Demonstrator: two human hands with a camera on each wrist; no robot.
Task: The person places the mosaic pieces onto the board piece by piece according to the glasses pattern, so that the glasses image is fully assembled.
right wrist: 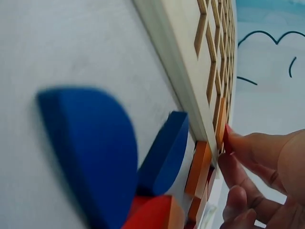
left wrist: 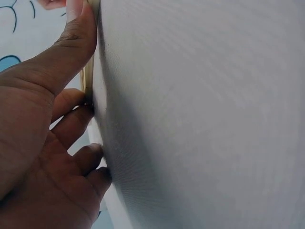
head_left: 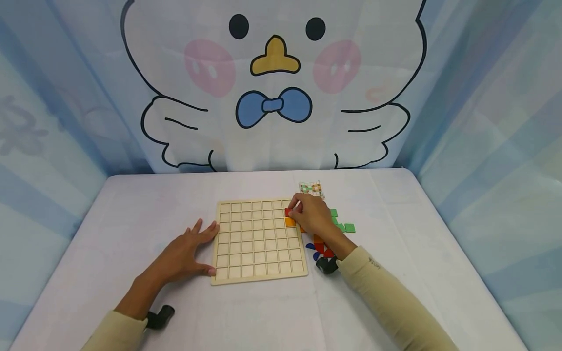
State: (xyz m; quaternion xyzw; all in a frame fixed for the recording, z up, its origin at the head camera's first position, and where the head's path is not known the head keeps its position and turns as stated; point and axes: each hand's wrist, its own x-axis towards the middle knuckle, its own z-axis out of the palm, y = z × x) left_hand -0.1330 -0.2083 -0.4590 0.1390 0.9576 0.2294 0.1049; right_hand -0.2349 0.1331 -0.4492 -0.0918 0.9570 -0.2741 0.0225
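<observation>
Curtain [head_left: 274, 151], pale blue and white, hung along the far side, printed with a bird wearing a blue bow tie; folds of like cloth at left and right.

Table [head_left: 246, 317], white-covered, running from the near side to the foot of the curtain.

Sleeves, two, beige; left sleeve [head_left: 115, 334] at the near left, right sleeve [head_left: 391, 297] at the near right.

Board [head_left: 259, 242], pale wood, square grid of raised ribs; flat on the table, most cells bare.

Left hand [head_left: 188, 249], fingers and thumb spread wide; thumb and forefinger touch the board's left edge.

Right hand [head_left: 312, 214], narrow, thumb and fingertips pinching a red tile [head_left: 287, 212] above the right-hand column, near the board's far right corner; whether that tile is seated cannot be told.

Devices, black, one at each wrist; left device [head_left: 160, 317], right device [head_left: 326, 264].

Card [head_left: 311, 187], patterned, beyond the right hand.

Orange tile [head_left: 290, 222], in the right-hand column, just near of the red tile.

Green tiles [head_left: 350, 227], loose, right of the hand.

Orange pieces [right wrist: 198, 167], loose, just right of the board; red pieces [head_left: 328, 253] and curved blue pieces [right wrist: 100, 152] nearer.
</observation>
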